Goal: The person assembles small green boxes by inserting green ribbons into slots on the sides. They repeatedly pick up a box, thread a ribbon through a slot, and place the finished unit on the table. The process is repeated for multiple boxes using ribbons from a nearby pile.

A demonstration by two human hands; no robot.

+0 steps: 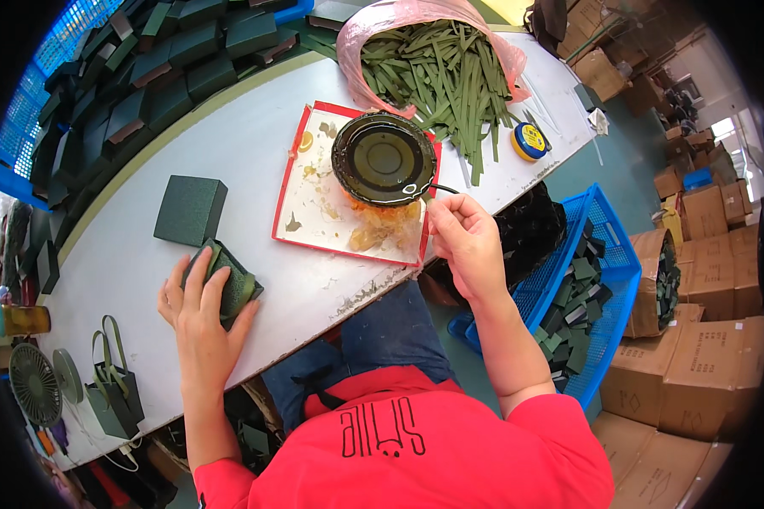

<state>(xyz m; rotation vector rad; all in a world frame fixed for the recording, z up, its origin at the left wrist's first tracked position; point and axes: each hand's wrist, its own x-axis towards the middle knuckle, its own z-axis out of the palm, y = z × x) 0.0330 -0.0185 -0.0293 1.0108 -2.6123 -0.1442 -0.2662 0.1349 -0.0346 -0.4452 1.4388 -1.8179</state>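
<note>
My left hand [202, 310] is wrapped around a small dark green box [239, 287] on the table, its fingers over the top and thumb at the near side. Just beyond it sits another dark green box [190, 209], untouched. My right hand [467, 242] is raised at the near right rim of a round black pot [379, 157] of dark, glossy liquid. Thumb and forefinger pinch what looks like the end of a narrow green strip [429, 197], mostly hidden by the fingers. A thin black handle or cord [444, 187] passes beside the fingertips.
Under the pot lies a red-edged white tray [293, 191] with amber residue. Beyond it, a pink plastic bag [349, 55] spills green strips [450, 81]. A tape measure [529, 142] lies right. Boxes [170, 51] fill the far left; a blue crate [617, 280] stands right below.
</note>
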